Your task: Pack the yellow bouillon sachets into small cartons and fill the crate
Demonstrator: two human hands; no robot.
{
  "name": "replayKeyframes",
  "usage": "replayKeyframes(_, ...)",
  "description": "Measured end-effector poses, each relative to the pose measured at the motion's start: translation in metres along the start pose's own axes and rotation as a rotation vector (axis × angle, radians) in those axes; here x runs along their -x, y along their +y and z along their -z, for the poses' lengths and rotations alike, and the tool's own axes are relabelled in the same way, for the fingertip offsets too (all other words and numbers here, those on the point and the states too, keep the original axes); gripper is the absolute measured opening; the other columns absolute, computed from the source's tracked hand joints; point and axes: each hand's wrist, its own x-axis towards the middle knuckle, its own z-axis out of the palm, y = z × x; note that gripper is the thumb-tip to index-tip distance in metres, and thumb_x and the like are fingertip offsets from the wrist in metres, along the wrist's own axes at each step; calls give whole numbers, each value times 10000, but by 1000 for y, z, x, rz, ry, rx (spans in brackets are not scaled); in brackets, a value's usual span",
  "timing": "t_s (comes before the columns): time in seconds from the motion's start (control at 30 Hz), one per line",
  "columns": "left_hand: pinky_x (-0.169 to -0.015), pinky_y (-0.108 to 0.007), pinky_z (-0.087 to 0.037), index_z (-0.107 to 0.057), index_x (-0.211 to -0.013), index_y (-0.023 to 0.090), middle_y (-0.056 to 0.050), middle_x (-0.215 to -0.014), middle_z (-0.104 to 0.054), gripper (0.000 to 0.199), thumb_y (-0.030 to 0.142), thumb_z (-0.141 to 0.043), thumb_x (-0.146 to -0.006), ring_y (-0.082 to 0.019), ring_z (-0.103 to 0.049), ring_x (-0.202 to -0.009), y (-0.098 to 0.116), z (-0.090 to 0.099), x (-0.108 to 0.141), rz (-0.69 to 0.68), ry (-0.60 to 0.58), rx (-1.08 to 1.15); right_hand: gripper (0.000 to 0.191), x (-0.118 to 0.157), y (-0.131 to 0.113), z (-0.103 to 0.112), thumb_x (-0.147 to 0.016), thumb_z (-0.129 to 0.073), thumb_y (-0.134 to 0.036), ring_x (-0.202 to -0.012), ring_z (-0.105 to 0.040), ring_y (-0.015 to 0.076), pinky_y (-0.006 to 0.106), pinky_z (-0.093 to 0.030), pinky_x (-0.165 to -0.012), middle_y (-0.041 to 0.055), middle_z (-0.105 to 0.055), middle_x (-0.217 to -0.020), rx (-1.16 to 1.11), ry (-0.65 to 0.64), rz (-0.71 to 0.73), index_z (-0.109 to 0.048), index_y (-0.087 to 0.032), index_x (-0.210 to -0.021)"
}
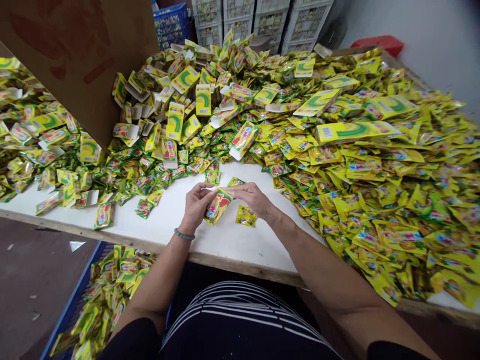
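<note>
My left hand (pixel 197 205), with a beaded bracelet at the wrist, is closed on a small yellow box (pixel 218 206) printed with a red fruit slice. The box is tilted, low over the white tabletop (pixel 240 245). My right hand (pixel 253 197) touches the box's upper end with its fingertips, the fingers pressed together. A yellow packet (pixel 246 216) lies just below my right hand, and a green packet (pixel 235 182) lies beyond it. Another green packet (pixel 213 177) is on the table past my left hand.
A large heap of yellow packets (pixel 360 190) covers the right side. Boxes and small green packets are piled behind and to the left, by a cardboard carton (pixel 86 60). A blue crate (pixel 71 312) of filled boxes stands below at the left. Stacked crates (pixel 240 25) are at the back.
</note>
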Motion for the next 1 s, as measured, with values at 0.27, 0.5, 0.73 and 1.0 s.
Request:
replayKeyframes(0.27, -529, -210, -407, -669, -1089, 183, 22, -668, -654, 515, 486, -815, -698, -94, -545, -541, 5, 7, 3, -31, 4, -125, 296, 6, 8, -39, -924, -553, -348, -1125, -670, 232, 389, -481, -1046, 68, -745, -1167, 367, 209, 270, -783, -222, -1060)
replayKeyframes(0.5, -644, -248, -456, -784, -964, 247, -17, -758, -738, 301, 476, -640, -832, -167, -641, -674, 105, 94, 56, 227, -603, -1136, 270, 0, -15, 28, -853, -696, -442, -826, -667, 190, 273, -457, -712, 45, -749, -898, 899, 176, -292, -719, -199, -968)
replayKeyframes(0.73, -692, -327, -458, -756, -1031, 257, -69, -914, -770, 475, 625, -591, -779, -254, -677, -758, 127, 119, 64, 163, -300, -1549, 474, 15, -27, 30, -671, -866, -459, -1062, -593, 254, 270, -414, -759, 105, -674, -1124, 1246, -242, -434, -680, -183, -1008)
replayKeyframes(1.0, -690, -322, -393, -633, -733, 176, -102, -768, -659, 370, 532, -731, -760, -268, -625, -800, 24, -43, -55, -96, 38, -1347, 586, 28, -19, 24, -730, -835, -421, -948, -646, 231, 273, -416, -694, 58, -710, -1022, 1092, -109, -420, -595, -199, -1216)
